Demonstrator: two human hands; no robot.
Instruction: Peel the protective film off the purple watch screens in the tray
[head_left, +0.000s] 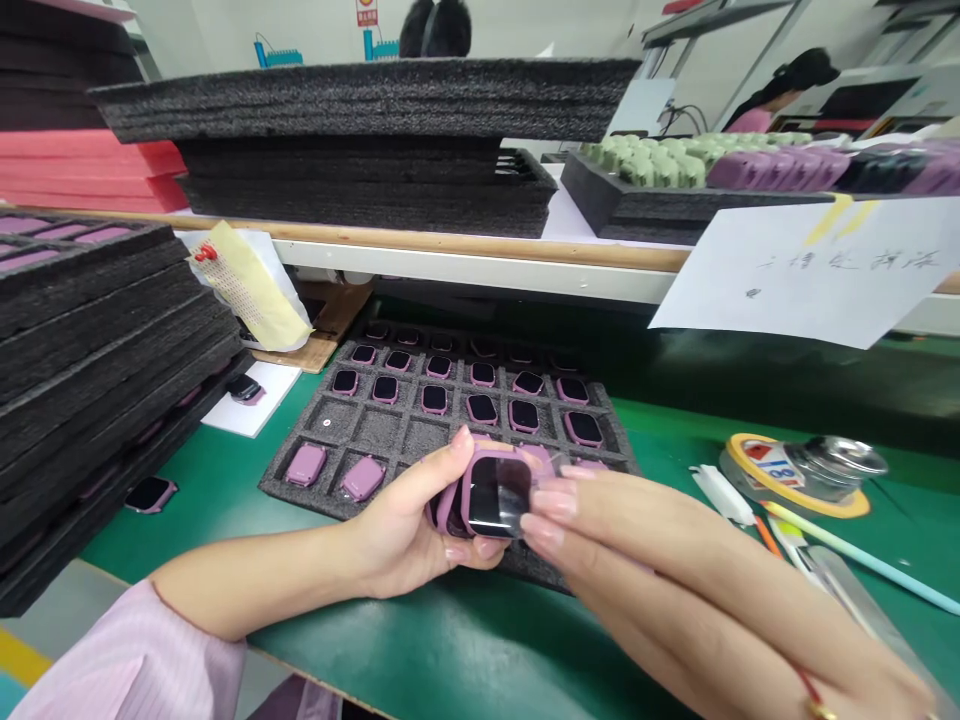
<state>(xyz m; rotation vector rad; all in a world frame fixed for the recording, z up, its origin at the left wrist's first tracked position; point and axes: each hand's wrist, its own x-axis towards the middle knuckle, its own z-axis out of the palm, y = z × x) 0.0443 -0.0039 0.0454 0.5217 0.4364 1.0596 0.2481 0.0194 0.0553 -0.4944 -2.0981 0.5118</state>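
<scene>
My left hand [401, 530] is wrapped round a small stack of purple smartwatch cases. The front smartwatch case [495, 500] faces me with its glossy black screen. At its right edge my right hand [637, 540] has its fingers pinched together on a thin clear film [556, 465], which seems to lie partly over the screen. Below and behind both hands lies a black foam tray [377, 428] with rows of compartments. Many hold purple watches screen up, such as one watch [434, 400]; in the front row, a purple case [307, 464] lies face down.
Stacked foam trays [112, 370] rise at the left, beside a loose watch [150, 494] on the green table. To the right lie a tape roll [750, 475], a metal-topped jar [844, 460] and pens [862, 555]. A shelf [450, 257] crosses behind, carrying more foam.
</scene>
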